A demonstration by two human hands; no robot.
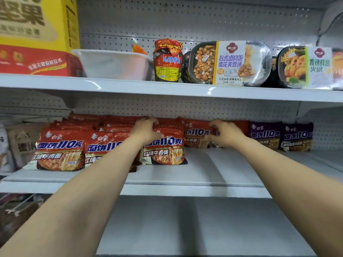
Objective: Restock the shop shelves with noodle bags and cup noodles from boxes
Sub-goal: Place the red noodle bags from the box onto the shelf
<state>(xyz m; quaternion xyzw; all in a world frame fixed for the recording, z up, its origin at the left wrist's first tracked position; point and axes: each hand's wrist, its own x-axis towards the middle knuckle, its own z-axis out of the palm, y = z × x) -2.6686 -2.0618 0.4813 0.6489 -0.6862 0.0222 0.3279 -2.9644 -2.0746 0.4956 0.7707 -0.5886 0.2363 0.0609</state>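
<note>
**Two bare arms, bare hands**

Left arm (83, 193): bare from the bottom frame edge up to the wrist, smooth, looks wider close to the camera. Faint creases on the near part. Right arm (289, 175): also bare along its whole visible length, cut off by the right frame edge. Both wrists bare. Left hand (146, 129): bare, knuckles and thumb visible. Right hand (227, 135): bare, back of hand visible, slightly soft focus. Nails too blurred to tell.
</note>
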